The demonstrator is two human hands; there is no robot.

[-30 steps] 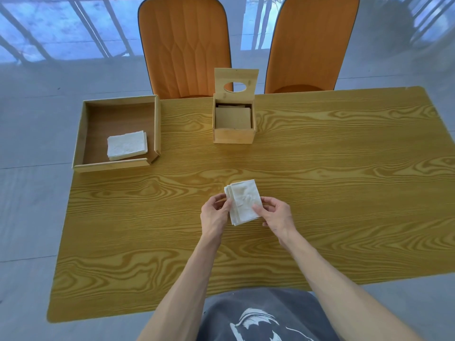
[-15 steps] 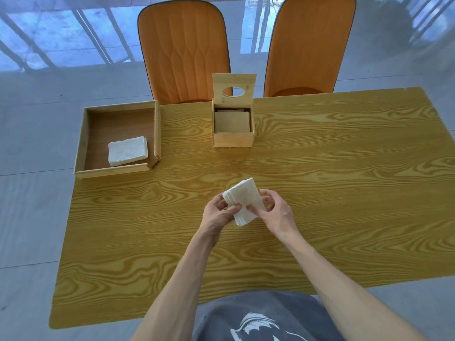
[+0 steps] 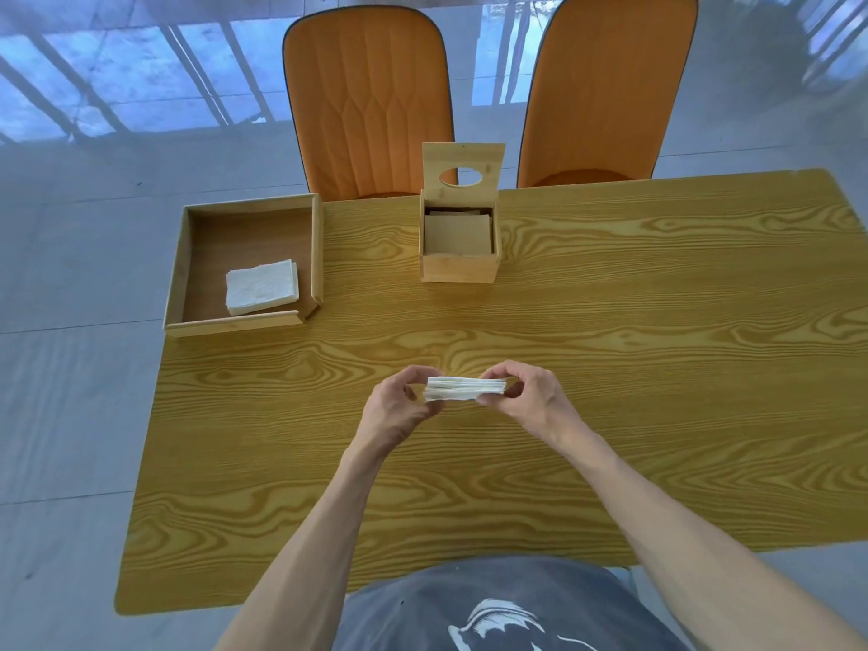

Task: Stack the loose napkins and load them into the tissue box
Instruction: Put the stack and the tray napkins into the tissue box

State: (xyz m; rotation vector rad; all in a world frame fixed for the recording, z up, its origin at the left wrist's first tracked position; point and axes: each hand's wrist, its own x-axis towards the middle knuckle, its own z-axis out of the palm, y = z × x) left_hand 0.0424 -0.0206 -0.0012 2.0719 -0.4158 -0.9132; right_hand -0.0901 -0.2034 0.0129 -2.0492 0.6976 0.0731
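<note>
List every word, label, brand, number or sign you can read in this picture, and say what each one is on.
No readable text anywhere.
Grey shirt: a white graphic, no letters visible.
Tissue box, its raised lid and the wooden tray: plain wood, no markings.
Napkin stack, held by the left hand and right hand: plain white.
Napkins in the tray: plain white.

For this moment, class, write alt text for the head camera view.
Both hands, left hand and right hand, hold a white napkin stack edge-on above a yellow wood-grain table. Beyond stand an open wooden tissue box and a wooden tray holding more white napkins.
</note>
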